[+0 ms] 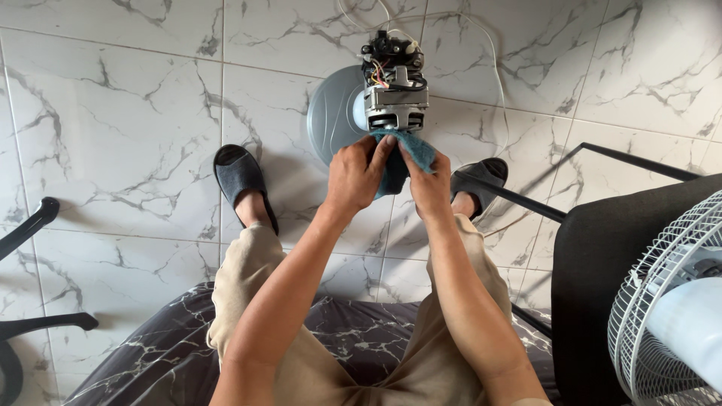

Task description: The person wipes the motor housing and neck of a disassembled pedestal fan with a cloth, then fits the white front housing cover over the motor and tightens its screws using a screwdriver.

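Now I sit and look down at my two hands. My left hand (353, 177) and my right hand (430, 184) are close together, side by side. Both are pinched tight on a blue-green cloth (410, 154). The cloth is pressed against the bottom of a fan motor (395, 94), right where my fingers are. The motor is grey metal with little coloured wires on top, and it stands on a round grey base (331, 124) on the white marble floor (120, 135). A thin white cord (492, 68) loops behind it. My feet are in dark slippers (239, 177), one on each side. A white fan cage (665, 301) is at my right, by a black chair (609, 256).
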`<state>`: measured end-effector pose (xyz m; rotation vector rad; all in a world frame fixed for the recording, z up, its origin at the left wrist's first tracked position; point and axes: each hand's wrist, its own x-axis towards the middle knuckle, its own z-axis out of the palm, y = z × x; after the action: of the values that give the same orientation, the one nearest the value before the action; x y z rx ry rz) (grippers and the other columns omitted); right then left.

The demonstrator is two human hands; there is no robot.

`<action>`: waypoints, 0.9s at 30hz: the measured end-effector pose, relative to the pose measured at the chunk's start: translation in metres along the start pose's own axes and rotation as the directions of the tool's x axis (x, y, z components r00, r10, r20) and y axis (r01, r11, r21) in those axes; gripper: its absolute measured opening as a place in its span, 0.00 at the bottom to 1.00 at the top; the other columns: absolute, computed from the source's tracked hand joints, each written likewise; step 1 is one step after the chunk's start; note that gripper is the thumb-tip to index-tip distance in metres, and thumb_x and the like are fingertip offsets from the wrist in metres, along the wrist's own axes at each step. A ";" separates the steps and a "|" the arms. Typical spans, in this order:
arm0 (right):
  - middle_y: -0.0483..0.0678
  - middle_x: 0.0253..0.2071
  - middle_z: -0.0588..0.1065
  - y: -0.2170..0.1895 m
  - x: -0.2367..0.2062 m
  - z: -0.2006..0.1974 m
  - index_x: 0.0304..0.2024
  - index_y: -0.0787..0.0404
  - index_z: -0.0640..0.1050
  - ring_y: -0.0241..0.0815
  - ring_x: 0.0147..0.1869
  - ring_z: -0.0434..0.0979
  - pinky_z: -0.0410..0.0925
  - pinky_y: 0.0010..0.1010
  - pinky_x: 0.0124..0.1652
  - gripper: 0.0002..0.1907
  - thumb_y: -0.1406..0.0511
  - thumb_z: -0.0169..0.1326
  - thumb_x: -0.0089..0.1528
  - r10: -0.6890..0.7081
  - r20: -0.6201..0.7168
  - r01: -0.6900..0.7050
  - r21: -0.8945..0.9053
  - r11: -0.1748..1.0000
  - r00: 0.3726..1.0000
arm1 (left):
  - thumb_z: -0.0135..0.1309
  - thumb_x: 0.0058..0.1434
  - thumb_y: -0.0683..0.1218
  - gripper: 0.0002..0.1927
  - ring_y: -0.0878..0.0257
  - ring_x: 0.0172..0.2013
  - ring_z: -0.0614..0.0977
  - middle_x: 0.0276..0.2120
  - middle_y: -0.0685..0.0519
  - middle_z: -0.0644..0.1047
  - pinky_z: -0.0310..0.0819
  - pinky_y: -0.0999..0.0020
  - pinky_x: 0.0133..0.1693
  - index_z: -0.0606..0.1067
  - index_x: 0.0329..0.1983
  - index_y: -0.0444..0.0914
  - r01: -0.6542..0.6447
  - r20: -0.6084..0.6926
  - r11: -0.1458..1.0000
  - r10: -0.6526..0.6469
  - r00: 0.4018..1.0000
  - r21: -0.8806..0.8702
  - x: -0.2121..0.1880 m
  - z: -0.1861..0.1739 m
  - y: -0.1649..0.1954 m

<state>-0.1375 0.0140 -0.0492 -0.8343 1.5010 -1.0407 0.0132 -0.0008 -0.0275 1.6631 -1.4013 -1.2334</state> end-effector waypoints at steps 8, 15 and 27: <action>0.35 0.29 0.72 -0.010 -0.005 -0.008 0.37 0.68 0.80 0.24 0.34 0.64 0.58 0.19 0.34 0.04 0.71 0.59 0.65 -0.208 0.001 0.208 0.050 0.977 0.978 | 0.44 0.72 0.62 0.29 0.38 0.29 0.77 0.23 0.38 0.76 0.71 0.51 0.32 0.73 0.31 0.32 0.030 0.133 0.999 -0.027 0.991 -0.017 0.001 -0.004 0.001; 0.37 0.30 0.73 0.002 0.004 -0.019 0.34 0.68 0.79 0.25 0.35 0.66 0.59 0.21 0.34 0.08 0.69 0.62 0.66 -0.063 0.062 0.060 0.049 0.997 0.996 | 0.58 0.66 0.57 0.23 0.65 0.24 0.72 0.19 0.50 0.76 0.70 0.62 0.26 0.78 0.29 0.32 0.139 0.201 0.965 -0.094 0.975 -0.224 0.008 -0.010 -0.008; 0.42 0.36 0.81 0.000 0.009 -0.048 0.42 0.66 0.83 0.31 0.40 0.77 0.70 0.24 0.42 0.08 0.72 0.63 0.60 0.132 0.428 -0.147 0.003 0.989 0.894 | 0.67 0.56 0.52 0.15 0.65 0.20 0.81 0.19 0.53 0.80 0.75 0.70 0.23 0.81 0.30 0.35 0.386 0.752 0.911 -0.150 0.642 -0.148 0.011 -0.032 -0.005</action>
<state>-0.1862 0.0142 -0.0504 -0.8515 1.1452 -0.7164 0.0447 -0.0134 -0.0227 1.2201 -1.2915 -2.3555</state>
